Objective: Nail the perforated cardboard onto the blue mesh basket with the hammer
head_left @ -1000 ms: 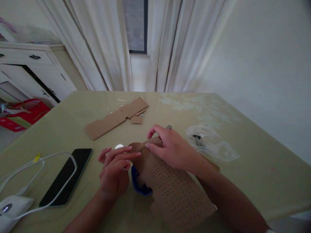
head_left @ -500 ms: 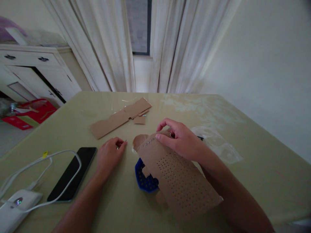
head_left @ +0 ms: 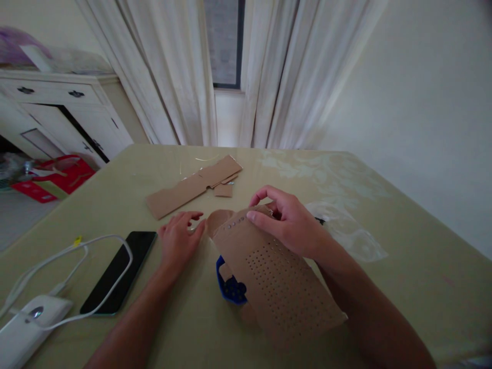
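Note:
A perforated cardboard sheet [head_left: 284, 287] slants towards me, with rows of small holes and a line of small shiny dots near its far end. My right hand [head_left: 286, 220] grips that far end, thumb on top and the other fingers partly hidden behind the edge. Under the sheet's left side sits a blue tray [head_left: 231, 292] with a dotted inside, mostly covered. My left hand [head_left: 182, 236] is at the left with fingers apart, its thumb close to a rounded brown flap [head_left: 220, 221] at the sheet's corner. I cannot tell whether the thumb touches it.
Flat cardboard strips [head_left: 192, 189] lie farther back on the table. A black phone [head_left: 119, 277], a white power bank [head_left: 36, 328] and a looped white cable [head_left: 94, 238] are at the left. Clear plastic wrap [head_left: 349, 236] lies to the right. Curtains hang beyond the table.
My left hand has moved right towards the cardboard's corner, and its pinched fingers have spread. My right hand keeps its grip. The sheet has shifted slightly left, covering more of the blue tray.

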Available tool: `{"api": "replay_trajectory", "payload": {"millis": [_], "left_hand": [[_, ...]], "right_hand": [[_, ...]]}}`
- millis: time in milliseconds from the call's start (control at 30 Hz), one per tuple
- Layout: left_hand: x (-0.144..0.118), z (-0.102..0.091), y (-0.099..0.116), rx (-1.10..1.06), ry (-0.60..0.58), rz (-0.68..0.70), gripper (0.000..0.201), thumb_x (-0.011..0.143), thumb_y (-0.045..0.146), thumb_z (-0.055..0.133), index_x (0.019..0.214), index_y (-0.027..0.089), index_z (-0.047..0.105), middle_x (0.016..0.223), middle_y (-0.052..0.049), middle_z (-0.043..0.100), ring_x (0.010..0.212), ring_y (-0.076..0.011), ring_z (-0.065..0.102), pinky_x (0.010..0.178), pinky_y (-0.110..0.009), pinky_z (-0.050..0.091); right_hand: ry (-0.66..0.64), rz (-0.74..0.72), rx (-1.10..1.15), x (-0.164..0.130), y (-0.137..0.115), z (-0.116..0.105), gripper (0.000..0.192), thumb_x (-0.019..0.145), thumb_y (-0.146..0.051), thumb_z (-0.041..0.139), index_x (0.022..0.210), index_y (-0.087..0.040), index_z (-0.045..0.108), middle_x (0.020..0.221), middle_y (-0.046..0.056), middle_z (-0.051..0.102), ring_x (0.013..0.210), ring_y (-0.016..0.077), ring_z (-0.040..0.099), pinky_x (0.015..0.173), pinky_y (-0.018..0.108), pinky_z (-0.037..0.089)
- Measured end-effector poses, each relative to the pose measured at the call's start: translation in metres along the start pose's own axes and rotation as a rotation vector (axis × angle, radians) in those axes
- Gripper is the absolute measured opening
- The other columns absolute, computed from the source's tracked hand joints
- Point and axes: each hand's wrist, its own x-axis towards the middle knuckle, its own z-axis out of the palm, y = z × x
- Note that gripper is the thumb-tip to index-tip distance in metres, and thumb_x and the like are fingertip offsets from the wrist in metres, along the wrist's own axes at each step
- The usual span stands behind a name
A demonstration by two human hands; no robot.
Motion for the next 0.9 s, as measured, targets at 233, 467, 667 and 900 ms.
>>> {"api": "replay_trajectory", "payload": {"millis": [233,467,667,900], "left_hand": [[-0.026,-0.001,0.03,-0.569,0.027,0.332,0.031,0.091,0.042,0.084,0.118,0.027,0.082,0.12,-0.011,0.081,0.11,-0.0299,0.077,0.094,-0.046,0.064],[-0.03,-0.009,0.042,-0.66,0.083,0.296,0.016,0.088,0.04,0.089,0.087,0.024,0.084,0.098,-0.005,0.083,0.087,-0.0219,0.078,0.072,-0.031,0.064],[-0.029,-0.013,0.049,-0.597,0.161,0.329,0.009,0.091,0.034,0.085,0.087,0.027,0.084,0.089,-0.003,0.079,0.078,-0.0186,0.073,0.064,-0.027,0.058],[-0.039,-0.015,0.051,-0.555,0.145,0.35,0.007,0.095,0.027,0.079,0.088,0.028,0.08,0.088,-0.003,0.076,0.077,-0.0193,0.07,0.063,-0.031,0.056]], "right_hand": [[-0.01,0.063,0.166,0.003,0.004,0.016,0.037,0.091,-0.054,0.083,0.107,-0.026,0.064,0.069,-0.005,0.06,0.059,0.0136,0.05,0.05,0.026,0.032],[-0.045,0.048,0.241,0.006,0.009,0.024,0.04,0.088,-0.054,0.087,0.102,-0.025,0.063,0.075,-0.004,0.063,0.063,0.0124,0.051,0.053,0.025,0.036],[-0.076,0.079,0.21,0.007,0.012,0.028,0.044,0.081,-0.049,0.095,0.102,-0.025,0.064,0.076,-0.006,0.062,0.065,0.0125,0.054,0.056,0.024,0.039],[-0.093,0.083,0.027,0.004,0.006,0.023,0.04,0.083,-0.05,0.092,0.097,-0.024,0.065,0.071,-0.007,0.054,0.065,0.0133,0.049,0.056,0.026,0.034]]}}
